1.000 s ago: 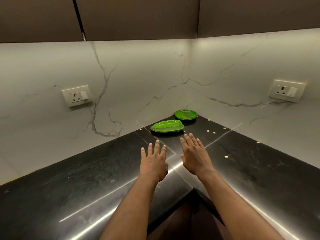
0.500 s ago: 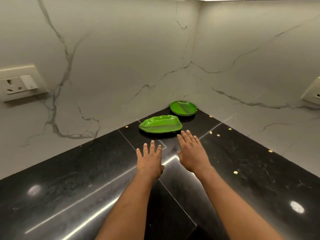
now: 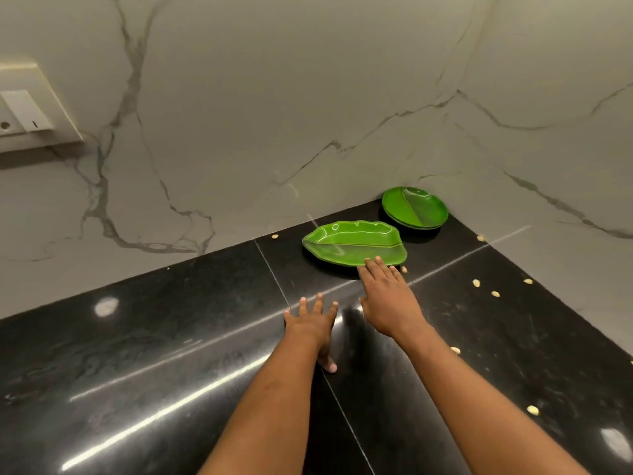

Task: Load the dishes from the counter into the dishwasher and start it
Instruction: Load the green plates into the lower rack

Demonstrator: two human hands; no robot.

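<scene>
A green leaf-shaped plate (image 3: 352, 242) lies on the black counter (image 3: 171, 337) near the corner. Behind it, tight in the corner, sits a round green plate (image 3: 416, 208), apparently stacked on another. My right hand (image 3: 387, 296) stretches forward with straight fingers, and its fingertips reach the near rim of the leaf plate. My left hand (image 3: 310, 325) lies flat on the counter with spread fingers, well short of the plates. No dishwasher is in view.
Marble walls (image 3: 274, 114) meet behind the plates. A white wall socket (image 3: 27, 121) sits at the far left. Several pale crumbs (image 3: 476, 283) are scattered on the counter to the right of the plates and along the right side.
The view has moved closer and lower toward the corner. My right hand has reached forward from the bare counter to the leaf plate's rim. My left hand stays flat behind it.
</scene>
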